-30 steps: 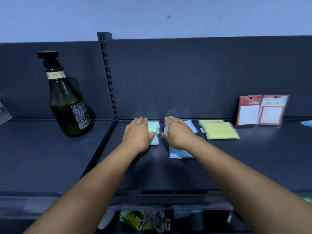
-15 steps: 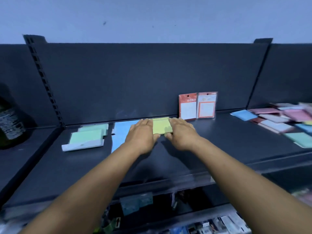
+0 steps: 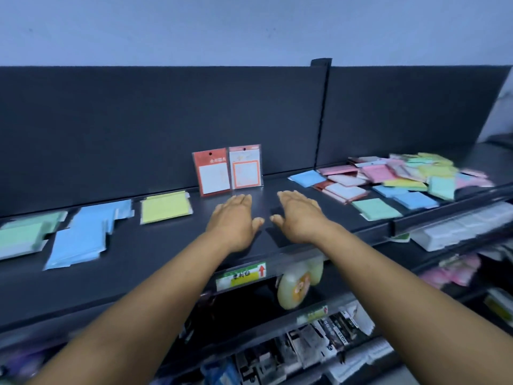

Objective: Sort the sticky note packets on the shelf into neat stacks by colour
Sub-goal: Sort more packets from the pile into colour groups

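Note:
On the dark shelf (image 3: 138,273) three sorted groups lie at the left: a green stack (image 3: 25,234), a blue stack (image 3: 83,234) and a yellow stack (image 3: 165,207). A jumbled pile of pink, yellow, green and blue packets (image 3: 399,179) covers the shelf at the right. Two red-and-orange carded packets (image 3: 227,170) lean upright against the back panel. My left hand (image 3: 233,220) and my right hand (image 3: 298,215) hover flat, palms down, over the bare middle of the shelf, side by side. Neither holds anything.
A vertical slotted upright (image 3: 320,112) splits the back panel just left of the pile. Below the shelf's front edge hang a green-yellow price label (image 3: 241,276) and a pale round packaged item (image 3: 297,284). Lower shelves hold assorted packaged goods (image 3: 319,345).
The view has swung right. Both hands left the green and blue stacks, pressed the yellow stack half a second ago, and now sit empty to its right, nearer the mixed pile.

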